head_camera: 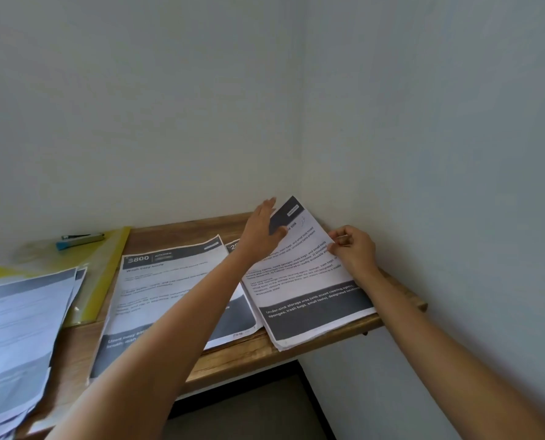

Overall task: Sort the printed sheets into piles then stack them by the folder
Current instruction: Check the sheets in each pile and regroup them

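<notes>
Pale walls (169, 106) met in a corner, and a wooden table (233, 357) stood close in against it. Nearest the corner lay the right pile (302, 287) of printed sheets, skewed, its lower corner hanging over the table's front edge. The left hand (260, 231) was unclenched — fingers straight along the pile's upper left edge, thumb lying over the dark header of the top sheet. The right hand (355, 250) pinched the pile's right edge with curled fingers; how many sheets it gripped I could not tell. Just beside that pile, under the left forearm, lay the middle pile (169, 281), headed "3800 KITCHEN", and a half-hidden sheet (233, 246) peeked out between the two. Well apart at the left, the left pile (20, 328) sprawled loosely fanned, resting partly on a clear folder (112, 274) with a yellow edge. A blue stapler (79, 241) lay on the folder's far end, near the wall.
</notes>
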